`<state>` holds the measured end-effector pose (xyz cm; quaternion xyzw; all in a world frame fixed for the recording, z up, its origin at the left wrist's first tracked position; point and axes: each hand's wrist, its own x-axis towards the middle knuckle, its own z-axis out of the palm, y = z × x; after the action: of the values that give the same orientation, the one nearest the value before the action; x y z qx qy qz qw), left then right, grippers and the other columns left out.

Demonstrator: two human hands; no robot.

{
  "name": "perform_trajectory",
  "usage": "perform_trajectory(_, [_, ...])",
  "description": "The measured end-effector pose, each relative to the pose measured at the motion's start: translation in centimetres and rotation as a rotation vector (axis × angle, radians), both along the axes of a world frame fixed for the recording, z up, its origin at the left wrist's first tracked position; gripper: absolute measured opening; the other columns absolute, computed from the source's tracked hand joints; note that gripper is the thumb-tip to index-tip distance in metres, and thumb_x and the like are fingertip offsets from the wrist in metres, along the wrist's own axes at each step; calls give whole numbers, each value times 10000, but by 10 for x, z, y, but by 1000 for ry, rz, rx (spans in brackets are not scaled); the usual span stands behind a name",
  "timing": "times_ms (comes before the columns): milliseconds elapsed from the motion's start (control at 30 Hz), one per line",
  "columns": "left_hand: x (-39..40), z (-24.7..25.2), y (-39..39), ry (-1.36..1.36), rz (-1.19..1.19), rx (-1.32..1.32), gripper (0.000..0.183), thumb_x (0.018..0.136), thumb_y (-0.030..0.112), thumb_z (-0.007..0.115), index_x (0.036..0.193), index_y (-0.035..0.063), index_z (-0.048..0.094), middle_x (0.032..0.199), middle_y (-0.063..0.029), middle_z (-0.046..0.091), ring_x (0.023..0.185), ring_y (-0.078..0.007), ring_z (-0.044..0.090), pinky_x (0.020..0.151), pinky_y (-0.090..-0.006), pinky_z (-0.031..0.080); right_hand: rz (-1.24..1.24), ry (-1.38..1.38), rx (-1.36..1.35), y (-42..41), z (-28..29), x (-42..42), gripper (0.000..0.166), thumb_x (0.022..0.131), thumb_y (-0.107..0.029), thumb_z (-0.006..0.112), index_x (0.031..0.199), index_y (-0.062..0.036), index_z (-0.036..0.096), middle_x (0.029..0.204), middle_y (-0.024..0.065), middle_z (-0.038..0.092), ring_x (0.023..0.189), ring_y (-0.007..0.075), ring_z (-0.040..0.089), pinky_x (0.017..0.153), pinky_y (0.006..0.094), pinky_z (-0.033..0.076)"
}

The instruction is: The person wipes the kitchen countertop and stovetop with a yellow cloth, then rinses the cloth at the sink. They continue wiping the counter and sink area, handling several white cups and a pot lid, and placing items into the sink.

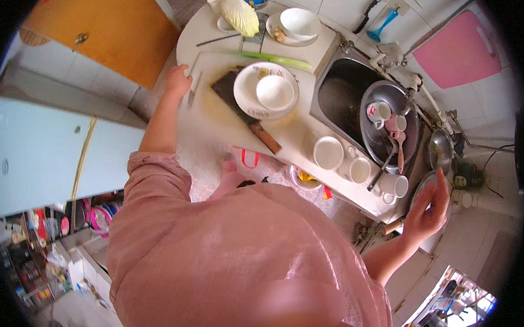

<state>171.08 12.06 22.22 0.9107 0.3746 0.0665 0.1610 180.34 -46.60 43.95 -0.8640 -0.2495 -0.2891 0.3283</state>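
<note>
My left hand (178,81) is at the left edge of a pale cutting board (207,126), fingers curled; whether they grip the edge cannot be made out. A small knife (195,89) lies beside it on the board. Further in, a cleaver (230,88) with a wooden handle lies under a large patterned white bowl (245,92), which holds a smaller white bowl (275,92). At far right my right hand (428,206) hovers with fingers extended and thumb apart, holding nothing visible. Behind it is a round metal item (416,192), partly covered.
White mugs (328,153) line the counter's front edge. Beyond them a metal basin (373,95) with cups and a pink spoon (400,151) sits in the sink (335,79). A green stalk (279,59), napa cabbage (240,15) and plate (274,31) lie at the back.
</note>
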Motion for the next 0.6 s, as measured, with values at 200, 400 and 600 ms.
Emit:
perform_trajectory(200, [73,-36,84,139,-118,-66,417,825,131,534,1237,109,471,1247,-157,455,1161,-343,425,960,-416,391,-163,186,-15,115,-17,-43,241,861,-25,559,1096,-36,615,758,26,640,521,37,436,466,198,364])
perform_trajectory(400, [123,-76,130,175,-331,42,321,835,102,472,1152,77,510,1165,-167,498,1115,-329,465,926,-428,413,-296,246,-137,194,0,-77,237,845,-1,564,1071,-31,624,725,42,631,527,55,471,485,209,392])
perform_trajectory(600, [156,-89,152,149,-460,197,189,836,79,438,987,47,548,1048,-157,566,1008,-336,549,843,-420,466,-338,344,-302,229,6,-108,218,823,18,565,1025,-23,635,710,80,612,561,100,519,513,245,421])
